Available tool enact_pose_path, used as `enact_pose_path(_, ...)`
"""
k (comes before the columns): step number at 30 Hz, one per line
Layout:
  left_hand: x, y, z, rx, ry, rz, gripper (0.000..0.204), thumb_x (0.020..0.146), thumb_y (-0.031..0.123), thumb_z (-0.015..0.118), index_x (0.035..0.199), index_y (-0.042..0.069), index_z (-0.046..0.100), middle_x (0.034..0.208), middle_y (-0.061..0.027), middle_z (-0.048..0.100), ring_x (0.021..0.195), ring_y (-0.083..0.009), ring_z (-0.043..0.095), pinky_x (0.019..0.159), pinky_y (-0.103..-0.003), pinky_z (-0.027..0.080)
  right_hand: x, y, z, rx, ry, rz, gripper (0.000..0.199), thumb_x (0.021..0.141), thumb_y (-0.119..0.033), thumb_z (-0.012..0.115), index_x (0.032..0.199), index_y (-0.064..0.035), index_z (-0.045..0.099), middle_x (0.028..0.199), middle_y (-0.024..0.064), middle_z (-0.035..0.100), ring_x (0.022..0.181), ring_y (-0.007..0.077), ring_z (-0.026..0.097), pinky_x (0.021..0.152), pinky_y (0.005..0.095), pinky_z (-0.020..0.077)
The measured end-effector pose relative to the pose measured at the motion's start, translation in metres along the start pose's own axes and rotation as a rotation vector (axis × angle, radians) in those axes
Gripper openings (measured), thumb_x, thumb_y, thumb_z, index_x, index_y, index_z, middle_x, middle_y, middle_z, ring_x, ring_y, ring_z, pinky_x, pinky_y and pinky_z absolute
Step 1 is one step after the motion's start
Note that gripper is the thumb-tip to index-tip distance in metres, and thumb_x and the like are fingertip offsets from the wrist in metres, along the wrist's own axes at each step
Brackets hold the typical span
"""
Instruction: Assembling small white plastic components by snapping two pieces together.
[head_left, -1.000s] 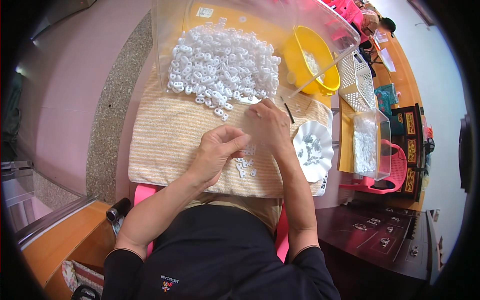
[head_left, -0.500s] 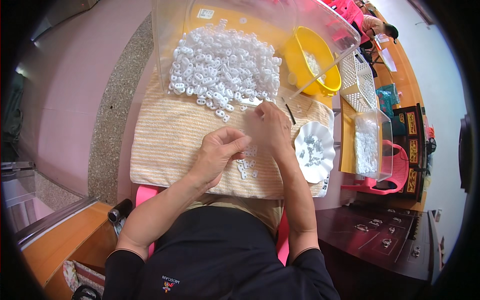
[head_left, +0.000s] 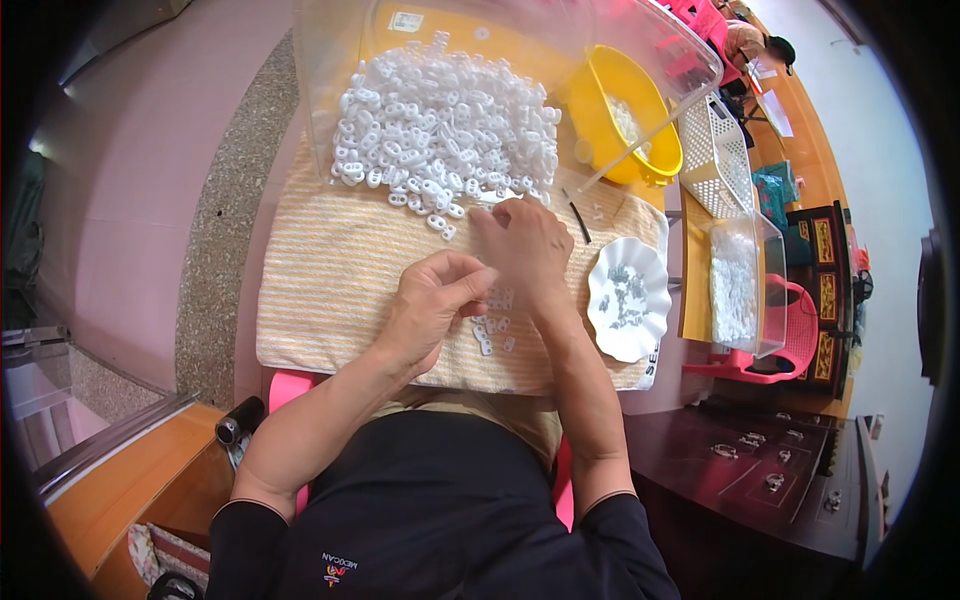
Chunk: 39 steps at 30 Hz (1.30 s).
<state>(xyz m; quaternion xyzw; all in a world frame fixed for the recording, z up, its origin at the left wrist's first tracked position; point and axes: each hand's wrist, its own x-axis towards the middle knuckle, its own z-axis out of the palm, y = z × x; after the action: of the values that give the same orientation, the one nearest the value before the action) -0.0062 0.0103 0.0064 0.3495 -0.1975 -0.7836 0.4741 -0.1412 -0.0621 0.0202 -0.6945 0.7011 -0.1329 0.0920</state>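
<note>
My left hand (head_left: 440, 298) is over the towel with thumb and forefinger pinched together; whatever lies between them is too small or hidden to make out. To its right and a little farther off, my right hand (head_left: 530, 243) is bent over the near edge of a heap of small white plastic pieces with two holes (head_left: 440, 130). Its fingertips are smeared by motion, so a hold there is not visible. Several similar white pieces (head_left: 492, 333) lie loose on the striped towel (head_left: 330, 320) between my forearms. A scalloped white dish (head_left: 650, 300) with small grey-looking bits stands right of my right forearm.
The heap spills from a clear plastic bin (head_left: 312, 110) on its side. Inside stands a yellow basin (head_left: 600, 90) with white pieces. A thin black rod (head_left: 580, 222) lies near the dish. Farther right are a white perforated basket (head_left: 712, 150) and a clear box (head_left: 770, 290) of white pieces.
My right hand has shifted slightly left, its fingers reaching toward the heap's near edge. My left hand keeps its pinch in nearly the same place.
</note>
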Motion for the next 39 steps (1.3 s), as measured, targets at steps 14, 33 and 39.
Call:
enact_pose_path(14,-0.002,-0.001,0.001,-0.029,0.014,0.007,0.009,0.087,0.012,0.07,0.09,0.006,0.064,0.079,0.001,0.063,0.07,-0.006,0.057,0.066,-0.021,0.048,-0.009,0.017,0.006,-0.021,0.097,-0.151,0.019,0.087,-0.024,0.057,0.086,-0.0076,0.067,0.084,0.0137,0.067,0.078,0.0345,0.065,0.07,0.0454,0.05)
enact_pose_path(33,0.001,-0.002,-0.001,-0.084,-0.01,0.059,0.017,0.093,0.013,0.062,0.106,0.003,0.064,0.096,-0.0039,0.067,0.087,-0.0099,0.063,0.076,-0.026,0.052,-0.055,0.018,-0.019,0.718,0.1,-0.452,0.018,0.075,0.004,0.07,0.091,-0.003,0.066,0.086,0.009,0.062,0.065,0.0195,0.064,0.057,0.0286,0.0509)
enact_pose_path(39,0.0,-0.003,-0.002,-0.044,-0.036,0.074,0.014,0.092,0.013,0.064,0.101,0.003,0.064,0.093,-0.0046,0.067,0.085,-0.0108,0.063,0.076,-0.027,0.053,-0.059,0.02,-0.023,0.812,-0.011,-0.379,0.014,0.078,-0.002,0.073,0.09,-0.0002,0.066,0.089,0.0089,0.063,0.069,0.0158,0.063,0.06,0.0255,0.0488)
